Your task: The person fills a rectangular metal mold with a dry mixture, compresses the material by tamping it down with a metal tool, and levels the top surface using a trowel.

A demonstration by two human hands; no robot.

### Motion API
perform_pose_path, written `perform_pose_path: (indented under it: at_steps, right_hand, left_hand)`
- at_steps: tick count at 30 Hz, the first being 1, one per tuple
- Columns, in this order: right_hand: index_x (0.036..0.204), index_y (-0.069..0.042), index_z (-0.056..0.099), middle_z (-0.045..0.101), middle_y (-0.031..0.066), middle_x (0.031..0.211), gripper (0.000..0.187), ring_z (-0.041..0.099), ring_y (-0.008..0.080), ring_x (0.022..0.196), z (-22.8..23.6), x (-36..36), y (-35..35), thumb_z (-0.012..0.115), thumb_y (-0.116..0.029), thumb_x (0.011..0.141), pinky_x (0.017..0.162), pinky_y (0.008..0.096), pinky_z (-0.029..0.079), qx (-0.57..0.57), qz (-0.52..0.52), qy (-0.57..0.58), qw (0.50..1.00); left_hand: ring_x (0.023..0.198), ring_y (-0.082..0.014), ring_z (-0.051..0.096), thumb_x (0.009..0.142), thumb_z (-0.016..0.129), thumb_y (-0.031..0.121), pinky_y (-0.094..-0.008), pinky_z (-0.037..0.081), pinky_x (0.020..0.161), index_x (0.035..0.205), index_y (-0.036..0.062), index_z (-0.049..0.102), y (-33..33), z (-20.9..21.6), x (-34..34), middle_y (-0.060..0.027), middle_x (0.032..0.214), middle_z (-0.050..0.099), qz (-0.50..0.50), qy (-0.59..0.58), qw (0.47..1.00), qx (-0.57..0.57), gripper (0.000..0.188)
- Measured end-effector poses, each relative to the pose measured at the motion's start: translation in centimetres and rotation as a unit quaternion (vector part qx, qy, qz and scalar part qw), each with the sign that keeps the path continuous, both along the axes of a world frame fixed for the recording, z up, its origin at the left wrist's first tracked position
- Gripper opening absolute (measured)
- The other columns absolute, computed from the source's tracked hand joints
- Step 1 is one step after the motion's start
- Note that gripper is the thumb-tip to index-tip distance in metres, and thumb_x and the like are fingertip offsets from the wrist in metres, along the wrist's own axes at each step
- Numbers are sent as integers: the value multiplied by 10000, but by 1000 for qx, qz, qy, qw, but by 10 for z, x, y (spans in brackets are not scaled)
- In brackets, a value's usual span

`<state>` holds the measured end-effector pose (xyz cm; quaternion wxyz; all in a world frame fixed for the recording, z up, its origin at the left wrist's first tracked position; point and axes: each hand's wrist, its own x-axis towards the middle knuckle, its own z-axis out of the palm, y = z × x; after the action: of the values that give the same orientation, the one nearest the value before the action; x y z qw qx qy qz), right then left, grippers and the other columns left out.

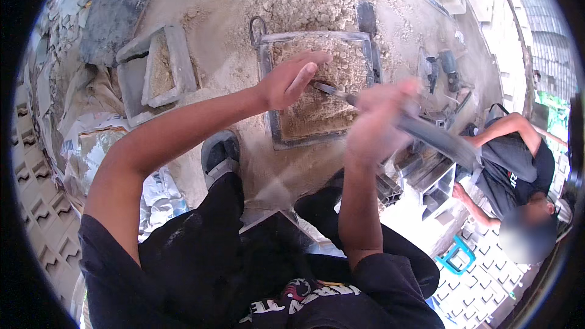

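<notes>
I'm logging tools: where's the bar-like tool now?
In the head view, the bar-like tool is right of centre, in the blurred right hand, its left end over the soil-filled frame, near the left hand.

Wearer's hands point(289, 85), two, and forearms point(201, 114), two, are showing. The following are also appearing: tool point(436, 138), one; dark frame point(317, 141), one; dirt heap point(295, 0), one; co-worker point(529, 167), one; teal stool point(467, 248), one.
</notes>
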<state>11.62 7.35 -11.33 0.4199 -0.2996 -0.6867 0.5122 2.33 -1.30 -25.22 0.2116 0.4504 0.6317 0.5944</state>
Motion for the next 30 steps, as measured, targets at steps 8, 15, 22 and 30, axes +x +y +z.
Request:
perform_pose_path:
  at_steps: [8, 15, 22, 30]
  right_hand:
    - [718, -64, 436, 350, -4, 559, 428, 392, 143, 526, -26, 17, 40, 424, -382, 1004, 533, 292, 357, 91, 346, -49, 933]
    - [576, -111, 294, 272, -11, 460, 443, 250, 111, 422, -32, 21, 25, 356, -241, 995, 449, 285, 237, -118, 158, 64, 978]
    - [592, -107, 305, 298, -18, 468, 406, 267, 92, 398, -14, 27, 12, 414, -145, 981, 398, 277, 216, -94, 110, 110, 983]
    - [582, -103, 292, 292, -15, 467, 424, 256, 79, 400, -11, 21, 13, 392, -160, 990, 397, 260, 210, -98, 72, 122, 985]
  left_hand:
    - [1327, -348, 368, 1001, 290, 324, -455, 212, 1134, 1312, -28, 447, 6, -1, -1, -225, 1346, 465, -27, 84, 996, -8, 495]
    - [1401, -317, 239, 881, 505, 519, -469, 138, 1160, 1416, -16, 265, 5, 10, 3, -195, 1465, 311, -59, 270, 955, -107, 794]
    - [1437, -290, 139, 680, 619, 722, -463, 74, 1172, 1449, -40, 160, 5, 11, 11, -174, 1522, 202, -40, 351, 917, -185, 1176]
    - [1444, -289, 109, 758, 548, 703, -465, 49, 1173, 1465, -16, 154, 11, 1, 4, -158, 1539, 175, -45, 393, 898, -193, 1082]
